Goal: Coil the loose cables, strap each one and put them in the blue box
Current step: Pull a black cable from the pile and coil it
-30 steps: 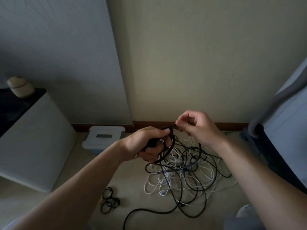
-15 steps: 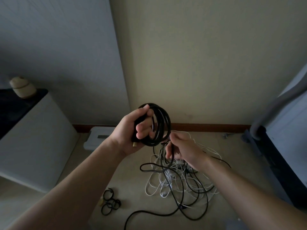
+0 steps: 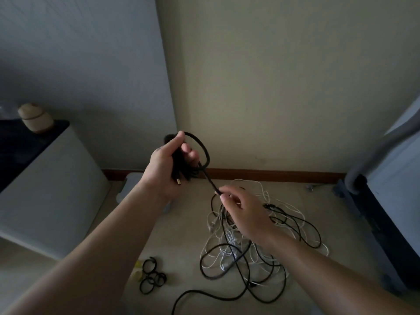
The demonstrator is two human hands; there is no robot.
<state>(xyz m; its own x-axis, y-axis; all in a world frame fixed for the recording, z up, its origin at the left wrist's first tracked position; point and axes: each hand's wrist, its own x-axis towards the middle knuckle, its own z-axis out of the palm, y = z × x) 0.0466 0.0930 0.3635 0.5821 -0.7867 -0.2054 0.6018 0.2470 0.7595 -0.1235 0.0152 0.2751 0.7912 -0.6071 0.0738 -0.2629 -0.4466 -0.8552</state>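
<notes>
My left hand (image 3: 167,164) is raised in front of the wall and grips a bundle of black cable loops (image 3: 200,151), with a gold-tipped plug sticking out below the palm. From that coil the black cable runs down to my right hand (image 3: 241,210), which pinches it between thumb and fingers. Below lies a tangled heap of black and white cables (image 3: 254,246) on the floor. The blue box (image 3: 129,185) stands at the skirting board, mostly hidden behind my left forearm. Several black straps (image 3: 151,276) lie curled on the floor at the lower left.
A white cabinet (image 3: 52,194) with a dark top and a small beige jar (image 3: 34,118) stands on the left. A dark piece of furniture with a grey hose (image 3: 372,151) fills the right side. A yellowish object (image 3: 137,272) lies next to the straps.
My left hand has turned the coil, so its loops now look narrower. My right hand moved right and down along the cable, drawing a straight stretch from the coil.
</notes>
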